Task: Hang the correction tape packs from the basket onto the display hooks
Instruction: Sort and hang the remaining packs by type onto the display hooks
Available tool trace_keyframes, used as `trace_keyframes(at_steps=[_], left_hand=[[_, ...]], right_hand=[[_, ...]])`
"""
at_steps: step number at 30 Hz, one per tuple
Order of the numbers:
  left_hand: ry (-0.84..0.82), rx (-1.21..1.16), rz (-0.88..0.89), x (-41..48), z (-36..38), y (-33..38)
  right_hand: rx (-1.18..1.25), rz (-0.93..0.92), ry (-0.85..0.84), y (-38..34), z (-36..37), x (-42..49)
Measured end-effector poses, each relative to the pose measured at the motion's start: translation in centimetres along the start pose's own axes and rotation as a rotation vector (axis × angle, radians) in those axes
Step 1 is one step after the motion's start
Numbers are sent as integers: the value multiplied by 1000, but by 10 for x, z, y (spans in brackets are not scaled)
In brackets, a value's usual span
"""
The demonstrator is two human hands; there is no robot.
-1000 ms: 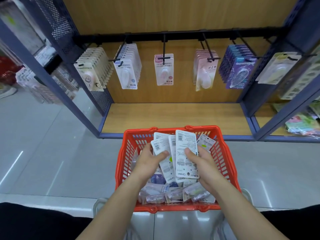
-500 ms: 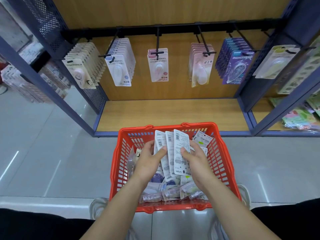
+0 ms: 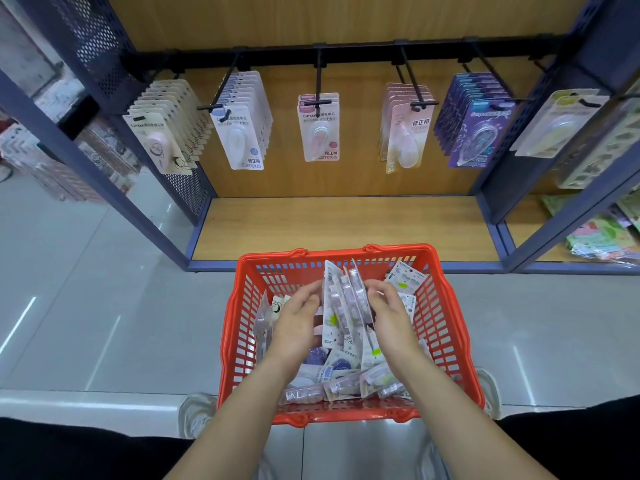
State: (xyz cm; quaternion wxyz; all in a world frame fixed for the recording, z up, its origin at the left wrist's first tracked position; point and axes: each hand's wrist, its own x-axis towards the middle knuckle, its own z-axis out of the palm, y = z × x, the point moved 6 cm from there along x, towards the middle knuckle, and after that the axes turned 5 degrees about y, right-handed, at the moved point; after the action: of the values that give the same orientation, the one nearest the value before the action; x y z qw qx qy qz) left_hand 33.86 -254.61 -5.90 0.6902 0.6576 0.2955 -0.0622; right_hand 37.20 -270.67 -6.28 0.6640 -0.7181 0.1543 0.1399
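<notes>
Retail shop, stationery aisle. Blue metal shelving unit w/ wood back panel. Black display hooks on a rail carry rows of identical carded correction tape packs, one design per hook, printed brand + text on cards. Red plastic shopping basket sits on glossy tiled floor. More packaged goods on neighbouring racks both sides.

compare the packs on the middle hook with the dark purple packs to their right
Colour: the middle packs are pale pink and white; the purple packs are dark. Number: the middle packs are only a couple, leaving their hook mostly bare; the purple packs form a thick row. Both hang on black hooks from the same rail, cards with clear blisters.
</notes>
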Motion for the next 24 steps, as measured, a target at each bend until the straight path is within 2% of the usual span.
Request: trace_keyframes(at_steps=[6, 12, 16, 24], left_hand=[[-30, -24, 19, 3, -4, -5], [-36, -66, -35, 7, -5, -8], [-145, -221, -101, 3, 5, -11], [-195, -170, 14, 4, 10, -11]], right_hand=[[73, 58, -148, 10, 4, -4], [190, 106, -185, 16, 4, -1], [286, 107, -190, 16, 5, -2], [117, 64, -126, 7, -3, 0]])
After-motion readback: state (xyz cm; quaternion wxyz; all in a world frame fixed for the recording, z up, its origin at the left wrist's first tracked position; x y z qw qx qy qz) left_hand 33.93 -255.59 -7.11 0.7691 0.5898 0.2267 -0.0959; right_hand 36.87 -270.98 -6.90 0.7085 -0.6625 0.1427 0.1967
